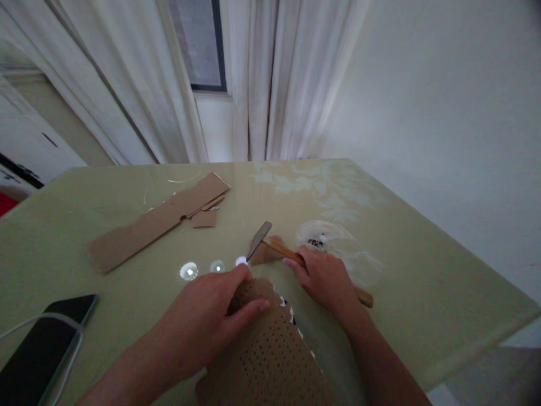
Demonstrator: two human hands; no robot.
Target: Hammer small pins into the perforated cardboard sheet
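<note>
My right hand (323, 273) is wrapped round the wooden handle of a small hammer (276, 246), its metal head raised just beyond my left hand. A brown board full of small holes (274, 349), with a ragged whitish right edge, lies close in front of me. My left hand (211, 316) grips the far end of this perforated board, thumb on top and fingers curled over its edge. Bits of dark blue show along the board's right edge. Partly behind the hammer lies a small brown cardboard piece (267, 256).
Torn cardboard strips (156, 223) lie across the table (422, 316) at the back left. A clear plastic bag (329, 237) with small dark items sits beyond my right hand. At the left are a black phone-like device (46, 349) and a white cable (63, 318).
</note>
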